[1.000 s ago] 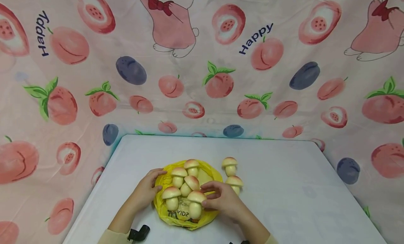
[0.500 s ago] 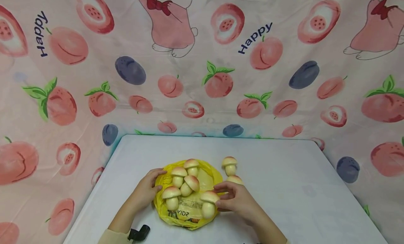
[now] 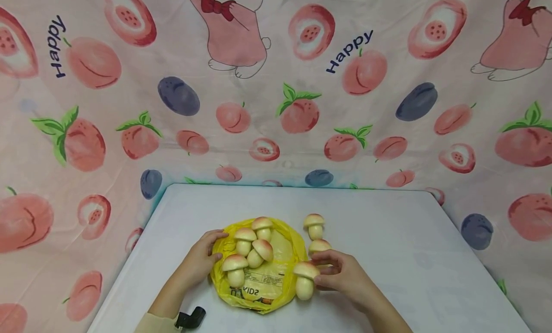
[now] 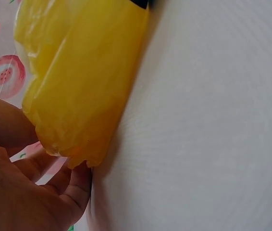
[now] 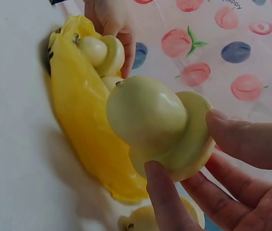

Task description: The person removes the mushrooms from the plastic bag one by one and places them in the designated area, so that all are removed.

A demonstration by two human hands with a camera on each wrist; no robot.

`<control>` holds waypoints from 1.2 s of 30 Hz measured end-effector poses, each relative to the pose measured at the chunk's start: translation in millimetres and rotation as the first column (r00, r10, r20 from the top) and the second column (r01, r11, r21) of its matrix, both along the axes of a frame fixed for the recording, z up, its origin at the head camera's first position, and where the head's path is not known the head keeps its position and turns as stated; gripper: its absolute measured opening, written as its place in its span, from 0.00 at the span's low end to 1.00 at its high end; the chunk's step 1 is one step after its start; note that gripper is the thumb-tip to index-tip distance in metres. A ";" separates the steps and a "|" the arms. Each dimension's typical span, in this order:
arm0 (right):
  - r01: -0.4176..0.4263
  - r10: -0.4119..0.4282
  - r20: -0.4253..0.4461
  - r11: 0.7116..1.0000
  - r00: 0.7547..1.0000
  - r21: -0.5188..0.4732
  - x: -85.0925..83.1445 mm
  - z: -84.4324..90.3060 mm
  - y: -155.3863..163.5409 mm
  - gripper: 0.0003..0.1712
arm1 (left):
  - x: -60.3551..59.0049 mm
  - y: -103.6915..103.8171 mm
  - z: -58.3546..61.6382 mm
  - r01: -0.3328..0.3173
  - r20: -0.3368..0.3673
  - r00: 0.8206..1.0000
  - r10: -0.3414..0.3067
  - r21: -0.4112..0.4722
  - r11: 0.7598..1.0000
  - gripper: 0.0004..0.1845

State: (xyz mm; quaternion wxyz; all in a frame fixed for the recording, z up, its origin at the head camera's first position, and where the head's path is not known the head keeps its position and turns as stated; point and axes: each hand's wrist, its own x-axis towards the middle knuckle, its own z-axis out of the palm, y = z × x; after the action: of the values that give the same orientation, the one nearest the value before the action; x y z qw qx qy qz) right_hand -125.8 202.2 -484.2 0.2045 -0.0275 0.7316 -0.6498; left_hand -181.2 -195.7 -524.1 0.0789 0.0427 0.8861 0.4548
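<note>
My right hand pinches a toy mushroom by its cap, just past the right edge of a yellow plastic bag. In the right wrist view the mushroom's pale round stem faces the camera, with thumb and fingers around the cap. Several more mushrooms lie in the opened bag, pinkish caps toward the back. On the bag's left side my left hand grips the edge, the fingers curved against the yellow plastic in the left wrist view.
Two mushrooms stand on the white table right of the bag: one farther back, the other partly behind my right hand. A black strap piece is at the left wrist. A fruit-print cloth hangs behind the table.
My right hand has carried the mushroom rightward from inside the bag to beyond its right edge. The left hand and the other mushrooms have stayed in place.
</note>
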 end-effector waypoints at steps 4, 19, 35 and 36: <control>0.014 -0.014 0.002 0.999 1.000 0.030 3.1 -3.7 8.0 0.34 | -0.5 0.3 -0.3 -0.001 0.000 1.000 0.001 0.006 1.000 0.27; 0.011 -0.005 -0.060 0.995 0.998 0.101 5.9 -20.8 29.8 0.32 | -0.7 -0.4 -0.4 0.001 -0.002 1.000 -0.001 0.010 1.000 0.27; 0.018 -0.014 -0.027 0.989 1.000 0.149 4.9 -26.6 38.3 0.32 | -0.2 1.3 1.2 0.004 -0.011 1.000 -0.004 0.017 1.000 0.28; 0.017 -0.013 -0.029 0.989 0.999 0.147 4.8 -26.9 38.7 0.32 | -0.1 1.3 1.3 0.003 -0.009 1.000 -0.002 0.017 1.000 0.28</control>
State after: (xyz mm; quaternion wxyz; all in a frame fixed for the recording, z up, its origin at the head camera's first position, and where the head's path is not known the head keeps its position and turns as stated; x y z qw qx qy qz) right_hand -121.0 241.0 -511.1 0.1909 -0.0159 0.7804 -0.5952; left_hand -181.3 -194.3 -522.8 0.0750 0.0467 0.8826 0.4618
